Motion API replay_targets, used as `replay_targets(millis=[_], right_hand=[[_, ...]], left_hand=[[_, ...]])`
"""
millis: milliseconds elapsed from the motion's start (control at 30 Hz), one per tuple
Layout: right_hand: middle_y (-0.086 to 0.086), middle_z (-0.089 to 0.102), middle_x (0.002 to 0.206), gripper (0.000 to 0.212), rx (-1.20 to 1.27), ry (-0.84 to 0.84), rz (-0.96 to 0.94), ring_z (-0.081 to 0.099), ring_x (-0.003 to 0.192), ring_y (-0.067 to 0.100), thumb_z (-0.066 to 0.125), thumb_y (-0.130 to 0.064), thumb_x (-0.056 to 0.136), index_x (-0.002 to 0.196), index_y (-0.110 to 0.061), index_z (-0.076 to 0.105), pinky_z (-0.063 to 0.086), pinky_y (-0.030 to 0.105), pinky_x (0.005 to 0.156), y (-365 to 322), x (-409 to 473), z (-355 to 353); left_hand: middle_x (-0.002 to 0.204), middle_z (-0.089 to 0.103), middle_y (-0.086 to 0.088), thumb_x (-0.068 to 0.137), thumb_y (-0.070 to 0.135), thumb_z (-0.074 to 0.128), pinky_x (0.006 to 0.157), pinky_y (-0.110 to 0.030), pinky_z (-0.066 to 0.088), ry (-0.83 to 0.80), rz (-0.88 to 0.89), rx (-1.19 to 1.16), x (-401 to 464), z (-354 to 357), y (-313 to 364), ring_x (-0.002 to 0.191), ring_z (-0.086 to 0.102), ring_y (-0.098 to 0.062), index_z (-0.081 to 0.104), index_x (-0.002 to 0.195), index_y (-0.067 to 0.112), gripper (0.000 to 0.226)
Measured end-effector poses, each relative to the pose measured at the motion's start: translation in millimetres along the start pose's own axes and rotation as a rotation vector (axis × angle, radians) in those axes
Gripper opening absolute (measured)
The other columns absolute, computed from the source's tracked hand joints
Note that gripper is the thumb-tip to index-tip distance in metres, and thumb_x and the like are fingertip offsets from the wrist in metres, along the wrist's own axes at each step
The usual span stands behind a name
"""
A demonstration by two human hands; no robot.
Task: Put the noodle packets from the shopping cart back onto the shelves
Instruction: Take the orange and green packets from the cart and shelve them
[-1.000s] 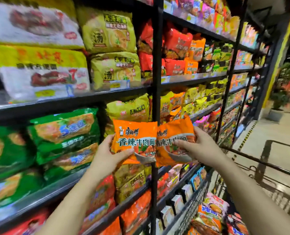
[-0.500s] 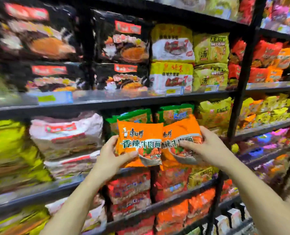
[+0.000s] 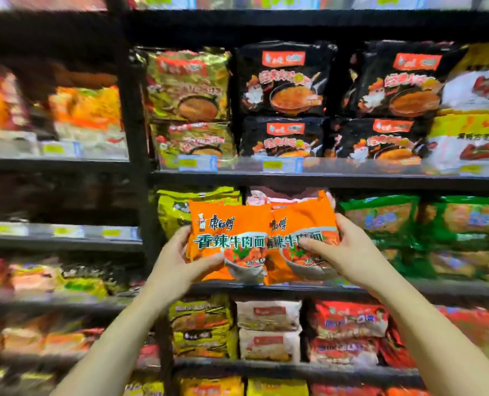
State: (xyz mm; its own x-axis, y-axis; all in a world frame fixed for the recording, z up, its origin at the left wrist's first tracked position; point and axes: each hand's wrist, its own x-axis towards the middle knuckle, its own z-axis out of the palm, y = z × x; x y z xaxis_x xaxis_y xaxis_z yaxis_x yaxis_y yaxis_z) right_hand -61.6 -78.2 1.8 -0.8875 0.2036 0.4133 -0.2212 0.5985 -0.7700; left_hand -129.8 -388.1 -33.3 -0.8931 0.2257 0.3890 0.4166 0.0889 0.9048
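I hold two orange noodle packets side by side in front of the black shelves (image 3: 294, 178). My left hand (image 3: 177, 261) grips the left orange packet (image 3: 229, 232) at its left edge, thumb across the front. My right hand (image 3: 343, 252) grips the right orange packet (image 3: 300, 224) at its right edge, thumb on the front. Both packets hang in the air at the level of the middle shelf, in front of a pink-white pack (image 3: 283, 197). The shopping cart is out of view.
Black noodle packs (image 3: 283, 81) and gold packs (image 3: 186, 84) fill the upper shelf. Green packs (image 3: 380, 218) sit to the right of my hands, olive packs (image 3: 174, 210) to the left. A black upright post (image 3: 134, 138) divides the bays. Lower shelves hold red, white and yellow packs.
My view has swung left along the shelves, so the cart and aisle have left the frame. Both hands kept their grip on the two orange packets and stayed close together.
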Motion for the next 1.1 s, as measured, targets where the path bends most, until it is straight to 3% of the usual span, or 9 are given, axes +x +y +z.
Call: replay_targets(millis=[167,300,433,733,933,1100], right_hand=[[-0.019,0.076,0.095,0.039,0.083,-0.15,-0.092,0.072,0.087,0.0,0.087,-0.039,0.077,0.108,-0.03,0.065,0.057,0.035,0.085,-29.5,30.5,73.5],[-0.023,0.073,0.088,0.034,0.141,-0.248,-0.151,0.068,0.079,-0.01,0.086,-0.038,0.078,0.102,-0.031,0.063,0.048,0.016,0.068,-51.4,49.8,127.4],[-0.023,0.072,0.092,0.032,0.185,-0.349,-0.208,0.066,0.079,-0.013,0.086,-0.038,0.079,0.1,-0.035,0.061,0.046,0.016,0.067,-72.7,67.8,172.3],[-0.015,0.073,0.104,0.044,0.269,-0.503,-0.283,0.071,0.087,-0.001,0.083,-0.049,0.077,0.11,-0.033,0.058,0.059,0.027,0.074,-113.8,88.6,266.6],[-0.018,0.069,0.102,0.042,0.249,-0.557,-0.323,0.067,0.088,-0.004,0.081,-0.047,0.081,0.111,-0.029,0.056,0.049,0.015,0.065,-157.9,80.9,330.0],[-0.011,0.072,0.104,0.042,0.257,-0.557,-0.298,0.071,0.09,0.003,0.083,-0.05,0.078,0.106,-0.033,0.057,0.06,0.033,0.08,-197.6,69.2,391.0]], left_hand=[[0.113,0.077,-0.001,0.077,0.016,0.085,0.09,-0.041,0.06,0.141,-0.066,0.007,-24.1,-72.1,-6.1,0.104,0.074,-0.022,0.058,0.128,0.019,0.057],[0.114,0.076,0.001,0.078,0.016,0.085,0.091,-0.041,0.06,0.278,-0.097,0.069,-40.9,-114.5,-8.7,0.104,0.074,-0.02,0.058,0.128,0.022,0.058],[0.118,0.075,-0.002,0.078,0.018,0.086,0.096,-0.048,0.057,0.387,-0.118,0.102,-53.7,-148.9,-6.9,0.107,0.073,-0.022,0.057,0.128,0.023,0.058],[0.117,0.075,0.004,0.084,0.012,0.08,0.082,-0.03,0.061,0.555,-0.135,0.142,-80.9,-214.1,-6.0,0.105,0.074,-0.017,0.056,0.129,0.024,0.053],[0.121,0.074,0.0,0.082,0.019,0.083,0.089,-0.038,0.061,0.634,-0.173,0.158,-100.7,-279.9,-18.0,0.108,0.073,-0.019,0.054,0.133,0.023,0.059],[0.117,0.075,0.003,0.082,0.021,0.083,0.087,-0.037,0.061,0.64,-0.171,0.156,-117.0,-345.7,-25.1,0.105,0.074,-0.017,0.054,0.13,0.025,0.056]])
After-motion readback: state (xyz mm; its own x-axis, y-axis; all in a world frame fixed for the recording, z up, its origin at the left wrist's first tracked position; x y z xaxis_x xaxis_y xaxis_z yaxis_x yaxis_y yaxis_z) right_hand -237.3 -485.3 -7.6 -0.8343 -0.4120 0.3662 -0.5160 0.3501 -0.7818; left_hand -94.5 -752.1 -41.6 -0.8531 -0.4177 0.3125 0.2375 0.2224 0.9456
